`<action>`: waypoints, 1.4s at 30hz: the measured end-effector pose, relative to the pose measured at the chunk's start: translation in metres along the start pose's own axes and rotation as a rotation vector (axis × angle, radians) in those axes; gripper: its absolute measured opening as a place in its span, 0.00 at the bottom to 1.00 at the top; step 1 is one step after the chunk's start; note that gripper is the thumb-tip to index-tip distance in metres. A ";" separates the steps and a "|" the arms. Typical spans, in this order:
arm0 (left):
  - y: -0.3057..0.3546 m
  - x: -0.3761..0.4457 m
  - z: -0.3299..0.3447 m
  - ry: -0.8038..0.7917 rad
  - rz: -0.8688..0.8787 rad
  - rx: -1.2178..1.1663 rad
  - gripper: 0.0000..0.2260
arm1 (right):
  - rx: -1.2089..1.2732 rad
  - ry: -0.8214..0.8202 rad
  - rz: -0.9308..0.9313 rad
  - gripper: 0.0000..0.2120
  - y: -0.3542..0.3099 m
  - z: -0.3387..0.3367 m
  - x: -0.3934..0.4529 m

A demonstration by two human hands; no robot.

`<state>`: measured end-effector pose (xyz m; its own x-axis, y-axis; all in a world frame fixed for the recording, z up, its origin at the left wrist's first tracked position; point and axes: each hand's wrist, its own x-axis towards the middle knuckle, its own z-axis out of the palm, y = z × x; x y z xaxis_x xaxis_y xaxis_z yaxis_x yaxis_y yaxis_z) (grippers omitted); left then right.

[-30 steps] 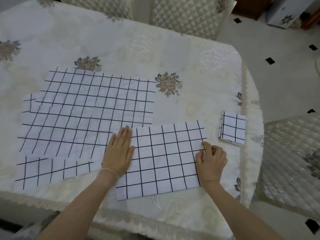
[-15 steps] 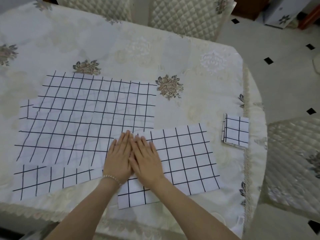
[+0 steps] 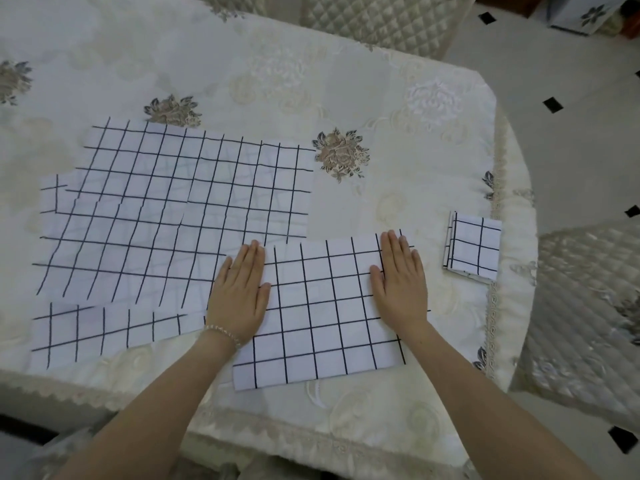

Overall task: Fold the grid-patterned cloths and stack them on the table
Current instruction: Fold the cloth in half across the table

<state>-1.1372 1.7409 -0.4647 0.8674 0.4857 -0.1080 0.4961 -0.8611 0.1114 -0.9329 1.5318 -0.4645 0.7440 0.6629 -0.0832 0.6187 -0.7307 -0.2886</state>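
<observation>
So both hands are flat on the half-folded grid cloth (image 3: 322, 313) near the front edge of the surface (image 3: 346, 81), one at each end. The left hand (image 3: 239, 292) sits on the cloth's left edge, partly overlapping the pile beside it, and the right hand (image 3: 401, 282) lies near its right edge. The fingers are straight and held together on both hands, palms down, gripping nothing. My guess is they're pressing the fold flat and pinning the cloth so it doesn't slide on the slick embroidered tablecloth (image 3: 433, 98) before the next fold.

The unfolded grid cloths (image 3: 180, 209) lie spread and overlapping to the left, with another strip of cloth (image 3: 114, 330) peeking out along the front. I can't tell how many there are. Keeping them spread flat probably makes it easy to pull the next one over.

The small folded grid cloth (image 3: 474, 245) sits alone by the right edge, well apart from the rest. It looks like the start of the stack, parked within reach of the right hand. The job looks far from finished.
</observation>
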 end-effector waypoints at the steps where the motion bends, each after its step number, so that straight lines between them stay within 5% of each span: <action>1: 0.003 0.000 -0.002 0.004 -0.014 0.029 0.27 | -0.003 0.002 -0.001 0.28 0.000 0.000 0.000; 4: 0.039 -0.008 -0.008 0.079 -0.049 0.030 0.26 | -0.014 0.004 0.006 0.29 0.001 0.002 0.000; 10: 0.148 -0.045 0.012 -0.027 0.208 -0.173 0.26 | -0.013 0.019 -0.004 0.30 0.002 0.001 0.000; 18: 0.038 -0.105 0.014 0.007 -0.141 -0.115 0.27 | -0.003 0.019 -0.012 0.30 0.004 0.003 -0.001; 26: 0.030 -0.111 0.011 -0.039 -0.188 -0.071 0.27 | 0.124 -0.028 0.055 0.34 -0.005 -0.012 -0.004; 32: 0.030 -0.110 0.010 -0.051 -0.195 -0.055 0.26 | 0.086 -0.098 -0.414 0.27 -0.131 0.029 -0.092; 34: 0.030 -0.110 0.011 -0.051 -0.196 -0.047 0.27 | 0.074 -0.147 -0.440 0.27 -0.145 0.046 -0.107; 38: 0.030 -0.109 0.011 -0.034 -0.191 -0.055 0.27 | -0.009 -0.142 -0.368 0.28 -0.093 0.042 -0.102; 42: 0.031 -0.111 0.008 -0.048 -0.185 -0.066 0.27 | -0.026 -0.059 -0.108 0.28 0.002 0.013 -0.102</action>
<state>-1.2181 1.6591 -0.4573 0.7594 0.6254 -0.1794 0.6494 -0.7455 0.1500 -1.0108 1.4652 -0.4685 0.6571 0.7458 -0.1093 0.7014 -0.6581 -0.2737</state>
